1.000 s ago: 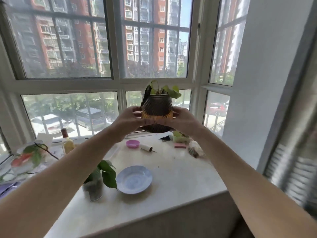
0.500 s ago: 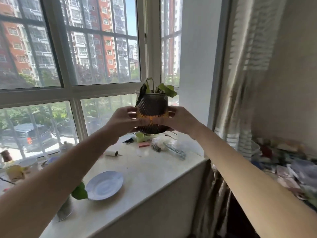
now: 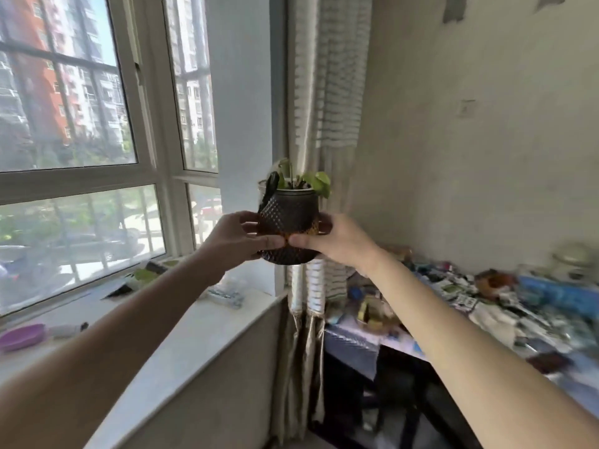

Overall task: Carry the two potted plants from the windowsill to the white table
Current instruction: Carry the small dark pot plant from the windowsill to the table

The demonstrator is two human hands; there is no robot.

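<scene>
A dark, studded round pot with a small green-leaved plant (image 3: 287,218) is held up in the air at arm's length, past the right end of the windowsill (image 3: 181,335). My left hand (image 3: 235,239) clasps its left side and my right hand (image 3: 337,239) its right side, thumbs meeting across the front. The pot stays upright. The second potted plant is out of view. No white table can be made out.
A striped curtain (image 3: 324,124) hangs behind the pot. To the right a table (image 3: 353,343) is crowded with blurred clutter. On the sill lie a purple dish (image 3: 21,337), a small roll (image 3: 66,330) and a plastic packet (image 3: 227,294).
The view has swung right, away from the window. The pot, still in both hands, has travelled from above the sill toward the curtain; the blue plate and second plant left the view.
</scene>
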